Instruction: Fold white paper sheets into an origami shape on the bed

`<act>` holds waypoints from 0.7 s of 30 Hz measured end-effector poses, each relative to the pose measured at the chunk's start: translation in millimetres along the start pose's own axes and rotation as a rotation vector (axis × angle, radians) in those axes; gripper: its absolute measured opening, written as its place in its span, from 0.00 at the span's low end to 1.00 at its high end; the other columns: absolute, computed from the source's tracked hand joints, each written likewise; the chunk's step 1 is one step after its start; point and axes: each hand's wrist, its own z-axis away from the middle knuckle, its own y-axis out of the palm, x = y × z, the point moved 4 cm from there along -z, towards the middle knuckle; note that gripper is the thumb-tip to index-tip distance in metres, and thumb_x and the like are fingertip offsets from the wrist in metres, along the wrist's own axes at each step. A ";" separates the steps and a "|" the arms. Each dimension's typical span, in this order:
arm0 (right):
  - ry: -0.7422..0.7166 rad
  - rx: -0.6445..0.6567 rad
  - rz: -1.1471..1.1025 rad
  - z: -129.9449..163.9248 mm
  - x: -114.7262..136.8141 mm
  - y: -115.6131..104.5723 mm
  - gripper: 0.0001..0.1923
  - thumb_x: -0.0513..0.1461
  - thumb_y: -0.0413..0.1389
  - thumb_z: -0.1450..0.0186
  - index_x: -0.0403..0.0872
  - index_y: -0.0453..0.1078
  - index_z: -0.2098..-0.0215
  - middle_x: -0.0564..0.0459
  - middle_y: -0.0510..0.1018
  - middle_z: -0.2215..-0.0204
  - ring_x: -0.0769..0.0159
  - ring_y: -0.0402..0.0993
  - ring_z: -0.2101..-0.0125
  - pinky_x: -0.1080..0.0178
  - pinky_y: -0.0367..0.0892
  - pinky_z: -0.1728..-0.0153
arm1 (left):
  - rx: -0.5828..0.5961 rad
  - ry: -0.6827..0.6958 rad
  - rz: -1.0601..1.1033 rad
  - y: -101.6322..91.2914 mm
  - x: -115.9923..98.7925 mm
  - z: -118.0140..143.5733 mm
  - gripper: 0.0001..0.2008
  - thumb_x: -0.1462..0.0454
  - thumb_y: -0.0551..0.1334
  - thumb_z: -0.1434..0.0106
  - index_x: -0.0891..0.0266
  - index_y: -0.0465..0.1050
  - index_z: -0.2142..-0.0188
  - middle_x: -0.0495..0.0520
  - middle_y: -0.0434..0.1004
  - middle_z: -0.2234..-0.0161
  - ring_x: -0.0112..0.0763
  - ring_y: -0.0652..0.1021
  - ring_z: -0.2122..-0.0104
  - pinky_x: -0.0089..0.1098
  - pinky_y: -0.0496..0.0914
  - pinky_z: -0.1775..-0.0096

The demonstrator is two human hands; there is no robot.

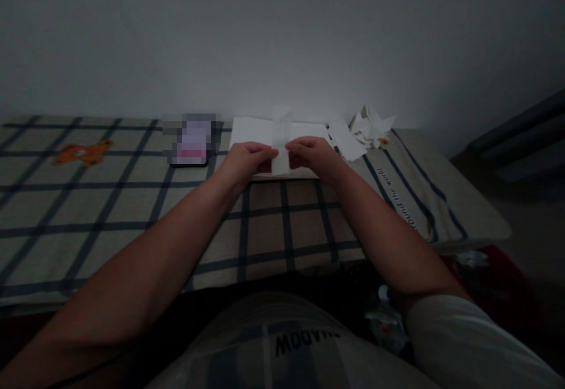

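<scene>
left hand (245, 160), right hand (314, 157): both pinch paper strip (280, 155) | fingertips hidden, dim

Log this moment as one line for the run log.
left hand: holds paper piece | right hand: holds same piece | under it: white sheet on checked cloth | right: folded paper pile

White paper strip (279, 159), white sheets (256, 131), beige cloth with dark blue checks (132, 200), orange bear print (83, 153)
</scene>
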 end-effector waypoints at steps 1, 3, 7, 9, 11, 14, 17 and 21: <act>-0.013 -0.012 -0.002 -0.3 0.3 -1.0 0.11 0.44 0.66 0.43 0.44 0.74 0.72 0.54 0.78 0.78 0.71 0.74 0.76 0.65 0.73 0.69 | 0.022 -0.017 -0.007 1.1 1.1 0.8 0.07 0.64 0.71 0.50 0.65 0.76 0.74 0.52 0.78 0.74 0.28 0.77 0.74 0.34 0.76 0.63; -0.021 -0.022 0.018 -0.2 0.5 -2.4 0.09 0.41 0.65 0.42 0.44 0.74 0.73 0.54 0.78 0.78 0.71 0.74 0.76 0.64 0.73 0.68 | 0.050 -0.027 -0.030 2.6 2.2 2.1 0.07 0.63 0.70 0.49 0.65 0.77 0.74 0.53 0.79 0.74 0.29 0.78 0.74 0.35 0.76 0.63; -0.002 0.006 0.065 0.8 -0.9 -0.9 0.08 0.40 0.64 0.42 0.43 0.74 0.72 0.52 0.79 0.77 0.69 0.75 0.76 0.61 0.74 0.68 | -0.004 0.058 -0.096 1.8 -2.5 2.5 0.08 0.61 0.69 0.47 0.64 0.78 0.72 0.52 0.80 0.72 0.30 0.79 0.71 0.35 0.76 0.61; 0.004 0.013 0.062 0.8 -2.2 0.4 0.08 0.40 0.64 0.42 0.43 0.74 0.72 0.51 0.79 0.76 0.69 0.75 0.75 0.61 0.74 0.67 | -0.032 0.068 -0.114 1.3 -4.9 2.4 0.07 0.62 0.70 0.47 0.64 0.77 0.73 0.51 0.79 0.74 0.30 0.79 0.72 0.36 0.76 0.61; 0.002 0.011 0.043 0.0 -3.3 1.1 0.08 0.41 0.64 0.42 0.44 0.74 0.71 0.52 0.80 0.76 0.69 0.76 0.75 0.61 0.74 0.67 | -0.037 0.053 -0.108 1.1 -5.9 2.6 0.06 0.64 0.70 0.48 0.64 0.76 0.74 0.51 0.78 0.75 0.30 0.78 0.73 0.37 0.77 0.61; -0.023 0.000 0.037 -1.6 -3.4 -0.2 0.09 0.43 0.64 0.42 0.45 0.74 0.71 0.53 0.79 0.76 0.69 0.76 0.74 0.62 0.74 0.67 | 0.001 0.031 -0.095 1.8 -4.8 3.4 0.06 0.64 0.69 0.47 0.64 0.76 0.74 0.52 0.79 0.74 0.29 0.78 0.73 0.37 0.77 0.61; -0.036 0.003 0.074 -1.8 -2.7 -2.2 0.10 0.43 0.65 0.43 0.44 0.74 0.72 0.53 0.79 0.77 0.69 0.75 0.75 0.63 0.73 0.68 | 0.026 0.057 -0.124 2.2 -2.8 3.3 0.08 0.61 0.69 0.46 0.65 0.77 0.73 0.53 0.80 0.73 0.31 0.79 0.72 0.37 0.77 0.61; -0.037 0.045 0.084 -0.5 -2.6 -0.8 0.10 0.42 0.65 0.44 0.43 0.74 0.72 0.51 0.79 0.77 0.69 0.75 0.76 0.63 0.73 0.69 | -0.033 0.151 -0.151 0.7 -4.6 2.5 0.08 0.61 0.70 0.47 0.65 0.78 0.72 0.52 0.80 0.73 0.30 0.79 0.72 0.35 0.77 0.62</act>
